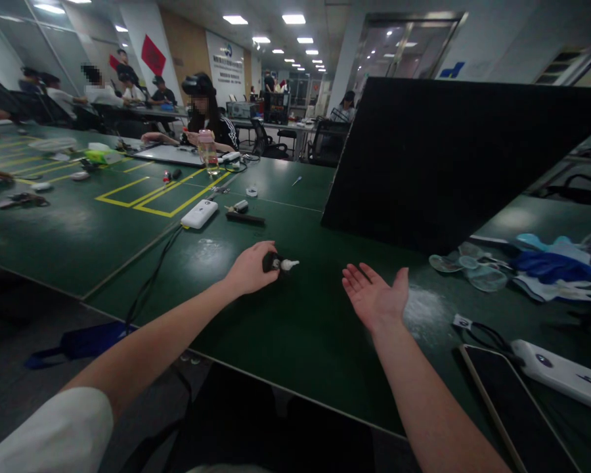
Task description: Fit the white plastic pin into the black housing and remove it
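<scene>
My left hand (254, 268) is closed around a small dark bottle with a white nozzle (289, 265), held on its side low over the green table (285, 328). The nozzle points right, toward my other hand. Most of the bottle is hidden by my fingers. Palm up and fingers stretched out, my right hand (377, 295) holds nothing. A gap of bare tabletop separates it from the nozzle. Just right of my right hand, a whitish smudge (423, 312) marks the table.
A large black panel (453, 157) stands tilted behind my right hand. To the right lie gloves (554, 266), clear plastic pieces (475, 269), a phone (517, 407) and a white power bank (564, 374). Another white power bank (200, 214) lies left. A person (207, 115) sits across the table.
</scene>
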{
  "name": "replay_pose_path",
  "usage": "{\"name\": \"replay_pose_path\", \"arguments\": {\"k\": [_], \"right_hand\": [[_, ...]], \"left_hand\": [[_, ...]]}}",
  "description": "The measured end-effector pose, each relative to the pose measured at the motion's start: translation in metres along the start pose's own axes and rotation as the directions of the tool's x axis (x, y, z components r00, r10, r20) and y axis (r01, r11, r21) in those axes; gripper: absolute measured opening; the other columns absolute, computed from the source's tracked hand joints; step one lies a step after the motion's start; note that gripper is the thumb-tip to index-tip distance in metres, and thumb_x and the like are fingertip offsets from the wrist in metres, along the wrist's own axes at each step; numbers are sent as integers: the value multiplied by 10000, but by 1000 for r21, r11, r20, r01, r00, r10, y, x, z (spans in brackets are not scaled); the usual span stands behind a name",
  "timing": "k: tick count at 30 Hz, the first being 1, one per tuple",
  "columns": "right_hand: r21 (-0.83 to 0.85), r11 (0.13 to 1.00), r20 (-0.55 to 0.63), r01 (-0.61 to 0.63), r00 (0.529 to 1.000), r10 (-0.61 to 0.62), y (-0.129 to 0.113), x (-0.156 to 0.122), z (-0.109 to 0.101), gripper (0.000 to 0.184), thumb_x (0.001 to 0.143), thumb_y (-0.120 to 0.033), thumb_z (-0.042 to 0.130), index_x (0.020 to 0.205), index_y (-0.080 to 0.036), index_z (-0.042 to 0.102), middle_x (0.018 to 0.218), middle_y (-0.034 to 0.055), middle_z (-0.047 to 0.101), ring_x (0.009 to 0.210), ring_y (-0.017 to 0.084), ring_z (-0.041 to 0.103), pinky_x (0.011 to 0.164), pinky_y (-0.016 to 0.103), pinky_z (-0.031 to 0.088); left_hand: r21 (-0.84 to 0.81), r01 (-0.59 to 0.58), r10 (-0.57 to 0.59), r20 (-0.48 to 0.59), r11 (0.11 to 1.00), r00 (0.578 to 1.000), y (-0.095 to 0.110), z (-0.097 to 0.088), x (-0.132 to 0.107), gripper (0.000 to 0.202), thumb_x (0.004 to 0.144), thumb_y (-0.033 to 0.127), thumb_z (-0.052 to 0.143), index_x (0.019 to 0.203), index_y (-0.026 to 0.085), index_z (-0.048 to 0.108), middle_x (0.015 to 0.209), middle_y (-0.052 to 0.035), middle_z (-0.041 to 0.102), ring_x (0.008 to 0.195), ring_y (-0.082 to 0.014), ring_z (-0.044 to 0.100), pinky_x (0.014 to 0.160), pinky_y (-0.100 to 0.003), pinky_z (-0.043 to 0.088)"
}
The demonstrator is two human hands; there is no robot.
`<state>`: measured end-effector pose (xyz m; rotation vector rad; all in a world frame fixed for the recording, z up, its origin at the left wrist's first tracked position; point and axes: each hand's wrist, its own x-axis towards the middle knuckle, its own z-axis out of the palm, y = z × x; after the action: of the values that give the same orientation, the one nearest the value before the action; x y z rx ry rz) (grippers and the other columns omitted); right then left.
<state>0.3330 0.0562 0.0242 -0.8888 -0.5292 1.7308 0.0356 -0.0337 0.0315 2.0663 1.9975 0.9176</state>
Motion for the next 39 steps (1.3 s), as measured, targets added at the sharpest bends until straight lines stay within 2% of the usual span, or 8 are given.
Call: {"name": "replay_pose_path", "arguments": {"k": [7,12,17,21,24,29,34,39], "right_hand": [[-119,992,91,43,995,-33,1,-6,4,777,792,-876,295,1118,-239,597,1244,126,653,1197,325,603,850,481,572],[-257,961,147,102,987,-65,2,-7,5,794,800,-878,208,1086,-251,604,1204,125,670,1174,337,614,804,497,565],[-187,979,112,74,992,-54,-1,-7,4,779,788,-882,271,1073,-246,619,1205,119,671,1140,332,623,790,474,550],[-125,991,94,49,995,-37,-2,-8,5,767,786,-873,313,1061,-231,631,1185,123,679,1116,329,629,764,451,537],[-141,988,107,63,993,-48,-1,-8,5,766,795,-867,303,1071,-231,628,1173,123,683,1109,330,632,759,453,535],[-178,978,117,105,990,-85,-2,-5,1,782,798,-874,259,1090,-243,616,1186,113,680,1121,329,632,771,466,539],[-137,981,85,138,988,-127,-10,-1,-4,809,778,-893,245,1087,-245,617,1208,113,671,1136,325,626,777,464,533],[-122,974,24,190,982,-189,-20,-3,-7,793,787,-884,209,1054,-254,608,1163,111,683,1093,312,640,762,460,525]], "left_hand": [[402,-83,39,116,912,992,-81,-70,0,534,751,288,659,1272,215,564,1259,-105,664,1176,-332,606,1169,-551,242],[361,-120,40,222,925,974,-99,-89,-7,451,719,182,636,1161,273,639,1328,-97,635,1308,-342,518,1164,-559,214],[320,105,-80,-89,942,993,-120,-86,-17,434,737,205,657,1167,248,624,1275,-110,664,1270,-339,551,1153,-538,261],[39,524,-478,-358,851,802,-142,-66,-10,541,826,342,629,1324,191,482,1252,-146,661,1137,-302,630,981,-437,459],[-200,535,-570,-312,821,760,-145,-45,5,533,885,386,584,1339,152,430,1246,-149,660,1076,-233,654,929,-356,490],[-203,460,-493,-162,864,855,-115,-9,28,530,909,419,570,1343,169,399,1190,-139,685,1027,-223,677,931,-367,494],[-40,230,-227,55,972,972,-42,28,31,526,916,441,550,1349,185,396,1143,-165,689,1009,-290,699,887,-415,514],[-178,-83,130,267,980,955,45,66,23,528,923,469,531,1367,218,392,1114,-140,696,957,-286,713,858,-415,533]]}}
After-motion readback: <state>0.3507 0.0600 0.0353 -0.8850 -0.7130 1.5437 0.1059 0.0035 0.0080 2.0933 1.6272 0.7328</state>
